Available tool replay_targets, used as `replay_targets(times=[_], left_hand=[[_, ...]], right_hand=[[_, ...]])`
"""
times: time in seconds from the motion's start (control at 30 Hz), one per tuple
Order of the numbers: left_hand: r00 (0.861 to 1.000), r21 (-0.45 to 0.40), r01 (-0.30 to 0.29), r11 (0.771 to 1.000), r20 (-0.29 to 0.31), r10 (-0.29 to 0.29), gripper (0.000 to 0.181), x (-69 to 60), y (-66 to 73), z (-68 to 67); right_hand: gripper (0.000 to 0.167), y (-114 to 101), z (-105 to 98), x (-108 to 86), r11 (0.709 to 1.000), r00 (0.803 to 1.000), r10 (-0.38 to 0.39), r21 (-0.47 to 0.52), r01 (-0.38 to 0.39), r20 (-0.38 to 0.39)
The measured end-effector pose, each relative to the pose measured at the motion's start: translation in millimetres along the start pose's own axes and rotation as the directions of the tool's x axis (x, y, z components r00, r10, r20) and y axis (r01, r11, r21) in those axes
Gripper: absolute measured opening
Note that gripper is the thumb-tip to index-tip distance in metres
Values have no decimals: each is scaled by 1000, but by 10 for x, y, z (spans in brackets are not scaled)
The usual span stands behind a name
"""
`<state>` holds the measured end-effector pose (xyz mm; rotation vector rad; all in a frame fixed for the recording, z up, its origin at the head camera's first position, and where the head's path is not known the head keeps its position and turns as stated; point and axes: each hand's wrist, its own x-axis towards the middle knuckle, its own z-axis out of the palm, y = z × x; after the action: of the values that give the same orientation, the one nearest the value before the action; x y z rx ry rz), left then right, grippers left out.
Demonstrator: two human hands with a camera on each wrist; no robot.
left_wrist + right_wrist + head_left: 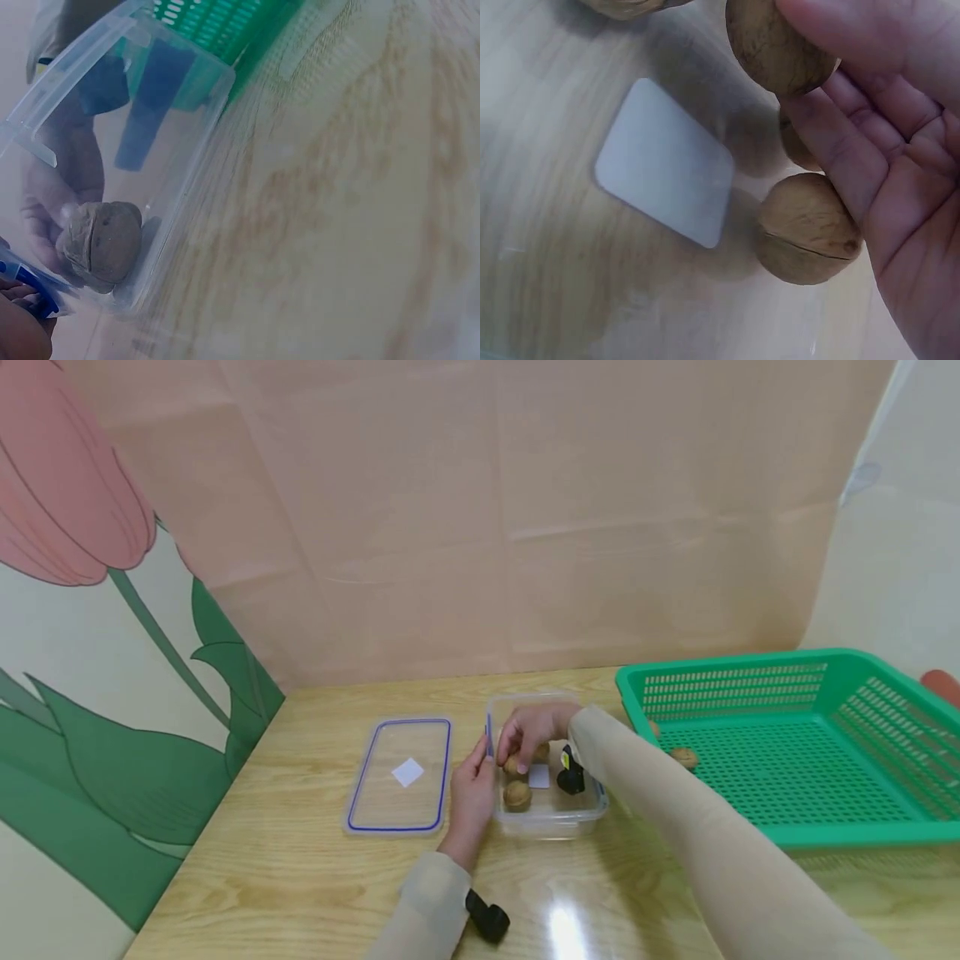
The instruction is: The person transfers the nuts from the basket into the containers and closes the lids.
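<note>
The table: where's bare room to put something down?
The table has bare wood left of the lid and in front of it. Inside the green basket, it's bare right of the walnuts. It's crowded between lid and clear box, by the left hand, and inside the box, with the right hand and more walnuts.

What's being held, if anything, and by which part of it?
Right grip: a walnut, pinched by its palm-facing side, between thumb and finger. Left grip: at the container's left side; can't tell whether it's holding.
</note>
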<state>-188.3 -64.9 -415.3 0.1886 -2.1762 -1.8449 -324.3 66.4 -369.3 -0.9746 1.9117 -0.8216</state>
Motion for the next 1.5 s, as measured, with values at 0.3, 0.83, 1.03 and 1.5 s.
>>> replay_targets(times=[0.3, 0.83, 1.03, 1.5], left_hand=[[1000, 3, -20, 1000, -1, 20, 40, -6, 10, 5], [1000, -10, 4, 1000, 17, -4, 39, 15, 35, -26], [999, 8, 25, 1000, 23, -25, 41, -8, 25, -20], [1000, -2, -12, 1000, 20, 12, 39, -14, 30, -15]], right_hand=[[32, 18, 24, 42, 1000, 999, -27, -13, 27, 42], [33, -60, 72, 68, 986, 996, -36, -162, 49, 82], [39, -44, 28, -16, 984, 999, -18, -178, 24, 38], [42, -270, -220, -251, 998, 995, -43, -52, 38, -91]])
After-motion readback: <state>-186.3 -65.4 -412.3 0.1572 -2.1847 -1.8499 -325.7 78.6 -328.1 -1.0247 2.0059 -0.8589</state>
